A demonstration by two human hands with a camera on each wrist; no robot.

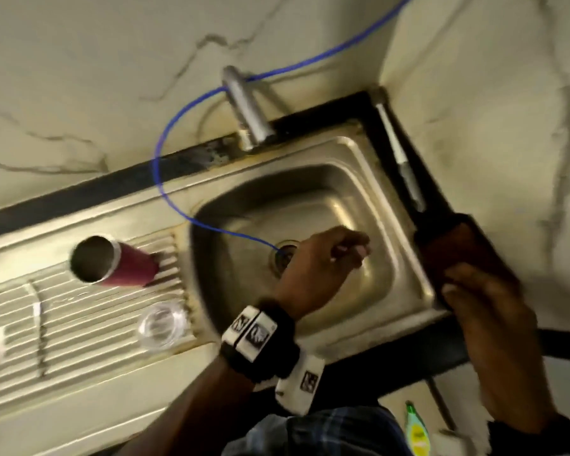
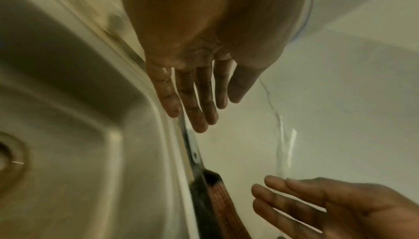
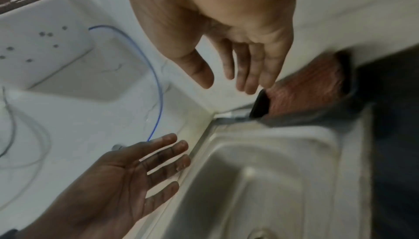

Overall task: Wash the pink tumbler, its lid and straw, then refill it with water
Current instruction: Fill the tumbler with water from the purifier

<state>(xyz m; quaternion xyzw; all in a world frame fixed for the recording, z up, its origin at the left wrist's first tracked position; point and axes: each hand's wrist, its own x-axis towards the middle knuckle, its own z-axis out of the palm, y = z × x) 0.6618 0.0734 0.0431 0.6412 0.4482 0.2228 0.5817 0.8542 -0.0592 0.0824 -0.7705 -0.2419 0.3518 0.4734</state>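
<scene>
The pink tumbler [image 1: 125,268] stands open-mouthed and without its lid on the steel drainboard [image 1: 79,373], left of the sink basin. Its clear lid [image 1: 162,325] lies nearer the front edge. A thin clear piece [image 1: 35,304], possibly the straw, lies blurred further left. My left hand [image 1: 323,261] hovers over the basin, and in the left wrist view its fingers [image 2: 197,110] are straight and hold nothing. My right hand [image 1: 484,324] is open, its fingertips [image 3: 247,83] at the near end of a brown wood-grained flat object [image 1: 454,248] on the black strip right of the sink.
A steel tap [image 1: 247,106] stands behind the sink [image 1: 359,153]. A thin blue tube [image 1: 158,159] runs from the wall down to the drain [image 1: 285,256]. A white and grey stick [image 1: 399,153] lies on the black strip. A yellow bottle [image 1: 415,429] stands near the front.
</scene>
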